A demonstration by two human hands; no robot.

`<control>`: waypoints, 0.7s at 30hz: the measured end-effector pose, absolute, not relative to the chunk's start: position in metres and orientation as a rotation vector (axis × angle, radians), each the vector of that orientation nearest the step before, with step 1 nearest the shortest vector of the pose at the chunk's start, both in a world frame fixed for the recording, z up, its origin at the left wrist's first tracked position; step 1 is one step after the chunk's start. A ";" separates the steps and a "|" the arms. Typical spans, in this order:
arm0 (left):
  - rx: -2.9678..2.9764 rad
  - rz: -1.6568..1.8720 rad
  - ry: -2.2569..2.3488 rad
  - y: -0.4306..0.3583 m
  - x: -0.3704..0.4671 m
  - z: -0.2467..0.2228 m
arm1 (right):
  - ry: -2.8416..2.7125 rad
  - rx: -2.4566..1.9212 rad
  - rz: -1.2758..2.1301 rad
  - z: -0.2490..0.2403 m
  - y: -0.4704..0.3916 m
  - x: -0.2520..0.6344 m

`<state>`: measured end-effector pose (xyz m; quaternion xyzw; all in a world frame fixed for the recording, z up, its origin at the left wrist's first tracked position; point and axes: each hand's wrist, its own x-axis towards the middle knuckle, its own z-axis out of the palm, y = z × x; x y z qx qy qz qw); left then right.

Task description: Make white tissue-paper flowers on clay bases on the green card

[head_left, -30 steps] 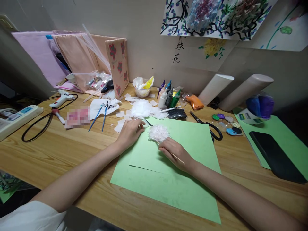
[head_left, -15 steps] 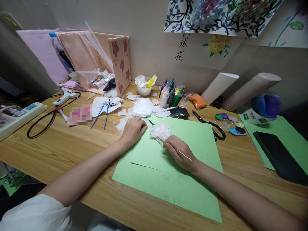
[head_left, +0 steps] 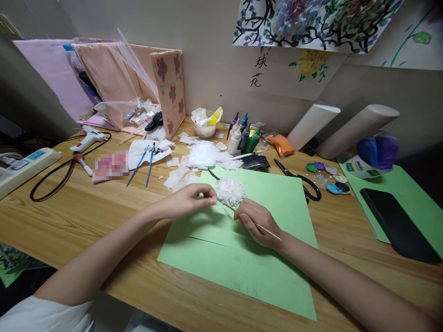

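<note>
My right hand (head_left: 259,222) grips a thin wooden stick (head_left: 268,231), whose front end points toward the fingertips of my left hand (head_left: 194,200). The left thumb and fingers are pinched together by that end; what lies between them is too small to make out. Just beyond both hands, a fluffy round white paper flower (head_left: 230,191) rests on green paper (head_left: 238,272). A short dark line or stem (head_left: 213,174) runs up from its left side. Small squares of white paper (head_left: 177,177) lie scattered past my left hand.
Behind stand several paint bottles (head_left: 244,138) and a clear bowl (head_left: 206,123). Black-handled scissors (head_left: 304,180) and a black phone (head_left: 398,223) lie to the right. On the left are blue brushes (head_left: 150,166), a glue gun (head_left: 88,138) with its cable, and a power strip (head_left: 29,168).
My left hand has come back from the white paper squares to the tip of the stick, its fingers now pinched. My right hand has hardly moved. The view has shifted slightly.
</note>
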<state>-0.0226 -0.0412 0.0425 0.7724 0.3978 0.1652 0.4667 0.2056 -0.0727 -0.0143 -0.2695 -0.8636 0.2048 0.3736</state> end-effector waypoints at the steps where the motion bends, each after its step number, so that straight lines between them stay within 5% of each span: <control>1: 1.892 0.334 0.919 -0.044 -0.021 0.045 | -2.246 -0.668 0.518 -0.014 -0.072 0.205; 21: 2.205 0.695 1.298 -0.052 0.003 -0.002 | -2.234 -0.618 0.326 -0.011 -0.073 0.203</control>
